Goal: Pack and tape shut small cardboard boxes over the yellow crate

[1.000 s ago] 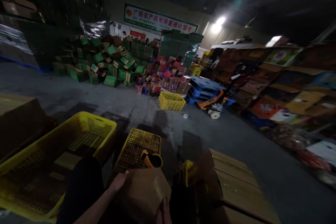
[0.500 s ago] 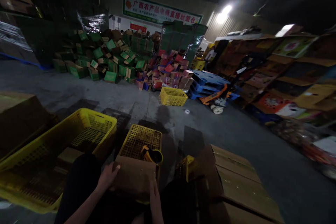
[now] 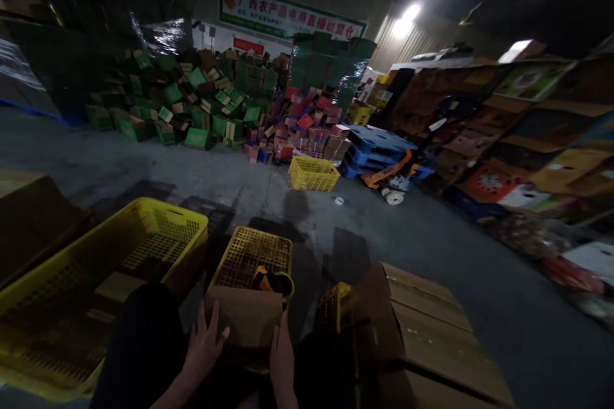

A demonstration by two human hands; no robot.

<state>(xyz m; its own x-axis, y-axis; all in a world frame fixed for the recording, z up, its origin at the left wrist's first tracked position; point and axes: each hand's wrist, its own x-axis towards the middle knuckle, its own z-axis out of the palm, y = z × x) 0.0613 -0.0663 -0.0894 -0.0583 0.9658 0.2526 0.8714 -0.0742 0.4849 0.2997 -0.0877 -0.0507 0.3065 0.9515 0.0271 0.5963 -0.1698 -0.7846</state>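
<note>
Between my knees a small brown cardboard box (image 3: 247, 314) rests at the near end of an upturned-looking yellow plastic crate (image 3: 259, 248). My left hand (image 3: 206, 340) grips the box's left side, its fingers up along the edge and the thumb towards the near face. My right hand (image 3: 282, 351) presses flat against the right side, fingers pointing away from me. Just behind the box, on the crate, lies a yellow and black tape dispenser (image 3: 273, 282). The box's underside is hidden in shadow.
To my left stands a large yellow crate (image 3: 180, 220) with a flat cardboard box (image 3: 119, 286) inside. Large cartons (image 3: 432, 313) stand close on my right. Farther off are a yellow basket (image 3: 314, 174), a pallet jack (image 3: 391, 179), blue pallets (image 3: 374, 140) and heaped green boxes (image 3: 196, 137).
My left hand has shifted down and its fingers have spread along the box's left side. The box's near face now stands squarer to me. My right hand stays at the right side.
</note>
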